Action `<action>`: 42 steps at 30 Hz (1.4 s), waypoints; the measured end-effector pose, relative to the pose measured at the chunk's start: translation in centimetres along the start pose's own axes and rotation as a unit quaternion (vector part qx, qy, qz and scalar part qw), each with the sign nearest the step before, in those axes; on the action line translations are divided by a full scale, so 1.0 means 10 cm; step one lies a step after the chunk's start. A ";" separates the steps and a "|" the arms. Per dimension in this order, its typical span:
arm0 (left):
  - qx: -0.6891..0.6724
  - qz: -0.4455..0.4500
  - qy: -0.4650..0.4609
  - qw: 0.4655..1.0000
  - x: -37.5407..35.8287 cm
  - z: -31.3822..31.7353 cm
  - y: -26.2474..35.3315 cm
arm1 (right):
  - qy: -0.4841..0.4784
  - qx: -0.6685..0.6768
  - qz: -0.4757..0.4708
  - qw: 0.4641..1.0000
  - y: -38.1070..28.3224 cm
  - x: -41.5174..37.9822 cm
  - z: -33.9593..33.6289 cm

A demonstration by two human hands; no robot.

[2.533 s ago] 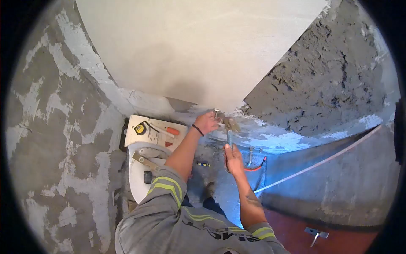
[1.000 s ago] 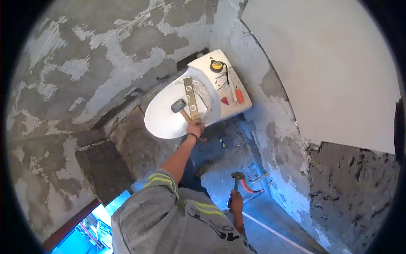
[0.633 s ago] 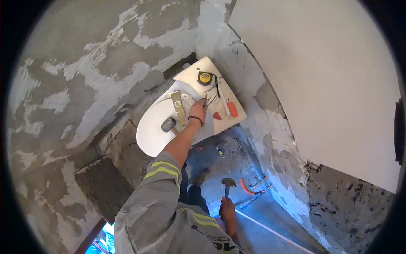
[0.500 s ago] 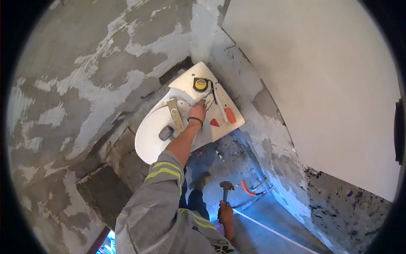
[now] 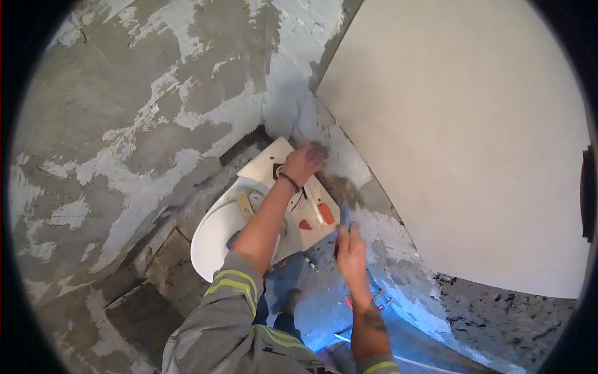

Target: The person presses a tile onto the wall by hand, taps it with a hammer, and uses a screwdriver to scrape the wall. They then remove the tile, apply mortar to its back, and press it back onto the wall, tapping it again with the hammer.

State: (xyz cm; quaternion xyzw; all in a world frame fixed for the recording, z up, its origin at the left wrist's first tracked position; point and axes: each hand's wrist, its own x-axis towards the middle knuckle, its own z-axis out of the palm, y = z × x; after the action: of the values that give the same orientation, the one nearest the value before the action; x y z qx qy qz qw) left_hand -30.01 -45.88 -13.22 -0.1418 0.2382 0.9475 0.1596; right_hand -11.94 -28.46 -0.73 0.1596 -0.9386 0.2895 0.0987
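My left hand reaches past the tape measure to the wall by the corner. Its fingers are bent and blurred; anything between them is too small to make out. My right hand is wrapped round the handle of a hammer, raised beside the right wall; the hammer's head is smeared by motion. Below both hands is a white toilet with a rounded lid and a flat cream top. On it lie an orange-handled tool, a red triangular piece and a tan strip with a round hole.
Rough, patchily plastered walls meet at the corner behind the toilet. A large pale panel covers the right wall. A small yellow-and-blue tool lies on the floor, and red and grey tools lie farther right.
My left hand has left the toilet top and moved to the wall near the corner. My right hand has lifted the hammer from low down to beside the wall. The view has shifted.
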 end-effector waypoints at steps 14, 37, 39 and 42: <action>-0.067 -0.112 -0.113 0.985 0.39 0.44 0.68 | -0.029 0.140 0.213 0.966 -0.41 1.41 -0.14; 0.773 0.150 0.063 0.614 -0.29 -0.80 0.09 | -0.171 0.083 0.302 0.934 -0.06 -1.41 0.05; 0.761 0.086 0.148 0.625 -0.60 -1.18 -0.32 | -0.196 0.057 0.315 0.927 0.00 -2.04 0.16; 0.777 0.048 0.147 0.610 -0.73 -1.20 -0.54 | -0.226 0.005 0.262 0.938 0.01 -2.50 0.22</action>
State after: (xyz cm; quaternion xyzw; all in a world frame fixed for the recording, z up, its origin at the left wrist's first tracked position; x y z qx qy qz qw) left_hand -19.04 -49.08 -23.02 -0.0903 0.9117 0.3799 0.1274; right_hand 11.05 -23.61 -9.52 -0.0306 -0.9432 0.2664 -0.1962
